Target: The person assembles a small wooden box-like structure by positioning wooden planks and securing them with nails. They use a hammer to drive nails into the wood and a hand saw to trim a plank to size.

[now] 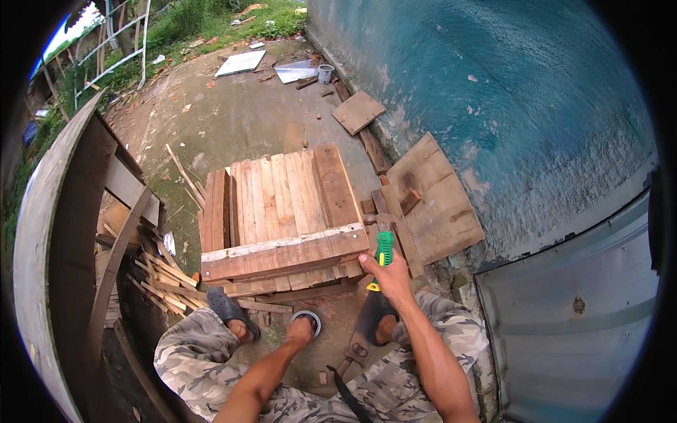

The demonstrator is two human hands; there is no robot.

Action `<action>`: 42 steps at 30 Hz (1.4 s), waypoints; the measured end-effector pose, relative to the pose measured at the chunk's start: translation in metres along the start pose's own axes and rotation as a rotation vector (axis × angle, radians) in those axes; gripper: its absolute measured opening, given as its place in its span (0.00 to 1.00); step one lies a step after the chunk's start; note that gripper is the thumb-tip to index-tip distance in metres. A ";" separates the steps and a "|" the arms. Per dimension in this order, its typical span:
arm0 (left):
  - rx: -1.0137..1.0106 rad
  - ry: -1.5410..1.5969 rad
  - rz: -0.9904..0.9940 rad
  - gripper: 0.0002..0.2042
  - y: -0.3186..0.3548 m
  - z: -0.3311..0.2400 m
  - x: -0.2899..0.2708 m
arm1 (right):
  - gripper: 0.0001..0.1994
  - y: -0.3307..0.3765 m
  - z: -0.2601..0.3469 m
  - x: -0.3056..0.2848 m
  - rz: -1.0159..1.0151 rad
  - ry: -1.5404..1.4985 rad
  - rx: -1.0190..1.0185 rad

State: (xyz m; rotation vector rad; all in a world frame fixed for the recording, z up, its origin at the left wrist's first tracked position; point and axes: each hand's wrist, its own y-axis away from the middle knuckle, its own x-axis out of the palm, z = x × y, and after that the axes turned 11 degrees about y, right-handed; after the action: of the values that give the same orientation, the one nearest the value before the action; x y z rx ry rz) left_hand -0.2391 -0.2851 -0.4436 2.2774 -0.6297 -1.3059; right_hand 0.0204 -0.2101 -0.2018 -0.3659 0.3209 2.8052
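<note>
My right hand is wrapped round the green and yellow handle of a hammer. The hammer's head lies beside the right front corner of a wooden piece built of slats and thicker boards. A pale-edged board runs across its near side, with nail heads showing at the right end. My left hand reaches down into a small round grey container on the ground between my feet. The container's rim and the hand itself hide those fingers, and its contents cannot be seen.
Loose wood strips lie at the left, beside a large upright wooden panel. Plywood sheets and brick pieces lean along the blue wall. A metal sheet stands at the right. Farther off is a grey bucket.
</note>
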 end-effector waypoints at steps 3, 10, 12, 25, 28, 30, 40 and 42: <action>-0.053 0.213 -0.125 0.14 0.016 -0.011 -0.023 | 0.17 -0.001 0.002 -0.002 0.017 -0.008 -0.017; -0.203 1.384 -0.012 0.08 0.068 -0.064 -0.087 | 0.20 0.002 0.002 -0.006 0.027 -0.021 0.001; -0.161 1.544 0.041 0.07 0.093 -0.075 -0.102 | 0.19 0.004 0.000 -0.007 0.019 -0.042 0.010; 0.234 1.342 -0.220 0.11 0.147 -0.155 -0.173 | 0.20 0.001 0.003 -0.004 -0.029 -0.204 0.022; 0.546 0.915 -0.532 0.10 0.136 -0.179 -0.207 | 0.20 -0.002 0.003 0.000 -0.047 -0.132 0.026; 0.662 0.799 -0.590 0.11 0.122 -0.197 -0.232 | 0.19 -0.003 0.003 0.001 -0.068 -0.129 0.015; 0.730 0.559 -0.413 0.14 0.044 -0.249 -0.282 | 0.20 -0.004 0.010 -0.001 -0.049 -0.043 -0.024; 0.777 0.545 -0.405 0.14 0.037 -0.248 -0.279 | 0.21 -0.003 0.011 -0.003 0.000 0.004 0.020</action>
State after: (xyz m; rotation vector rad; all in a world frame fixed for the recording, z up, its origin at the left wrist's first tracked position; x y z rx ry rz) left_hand -0.1536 -0.1164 -0.1193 3.3509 -0.5447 -0.5360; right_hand 0.0216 -0.2050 -0.1917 -0.3675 0.3501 2.7991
